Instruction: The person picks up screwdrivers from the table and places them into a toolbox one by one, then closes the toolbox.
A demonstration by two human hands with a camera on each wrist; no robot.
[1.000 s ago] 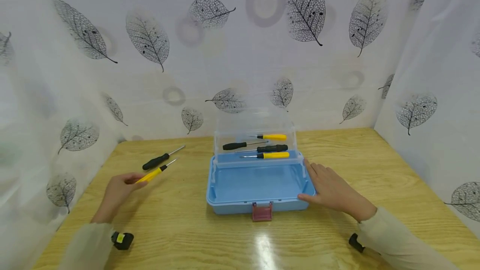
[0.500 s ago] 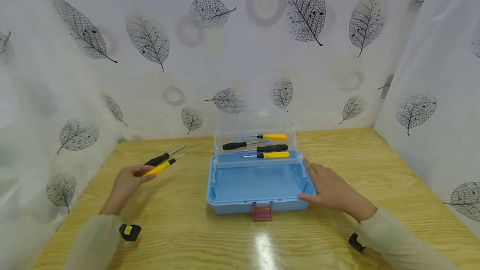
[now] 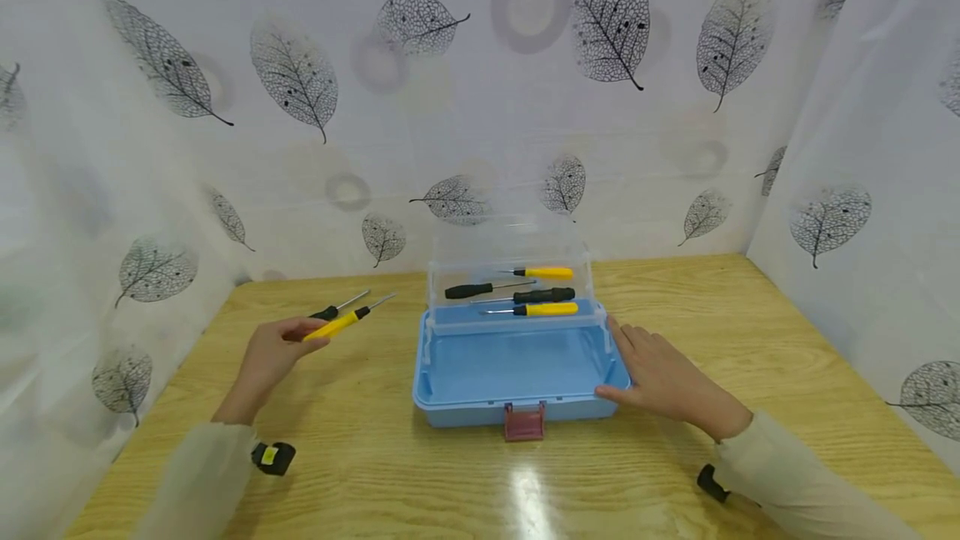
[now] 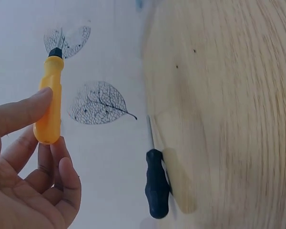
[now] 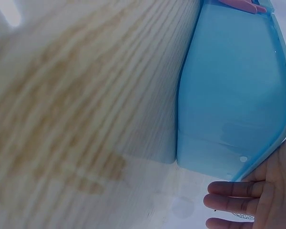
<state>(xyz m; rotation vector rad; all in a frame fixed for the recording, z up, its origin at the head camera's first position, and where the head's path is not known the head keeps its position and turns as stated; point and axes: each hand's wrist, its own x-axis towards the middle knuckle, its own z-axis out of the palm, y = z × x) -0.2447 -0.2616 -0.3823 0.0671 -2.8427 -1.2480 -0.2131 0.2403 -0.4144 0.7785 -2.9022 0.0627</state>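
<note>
My left hand [image 3: 277, 348] pinches a yellow screwdriver [image 3: 332, 327] by its handle, above the left part of the table. In the left wrist view the thumb presses that screwdriver's handle [image 4: 50, 105]. A black screwdriver [image 4: 157, 186] lies on the wood beside it; in the head view my hand partly covers it. My right hand [image 3: 667, 377] rests against the right side of an open blue toolbox [image 3: 517, 413], thumb at the rim. The right wrist view shows its fingers [image 5: 233, 188] straight, beyond the box's corner.
Several screwdrivers, yellow [image 3: 551, 309] and black [image 3: 468, 291], lie at the toolbox's raised clear lid [image 3: 510, 244]. A pink latch [image 3: 525, 423] hangs at the box's front. Behind the wooden table [image 3: 360, 473] hangs a leaf-patterned curtain [image 3: 465, 123].
My left hand has moved right and away from me with the yellow screwdriver, now covering part of the black one on the table. The right hand stays on the toolbox.
</note>
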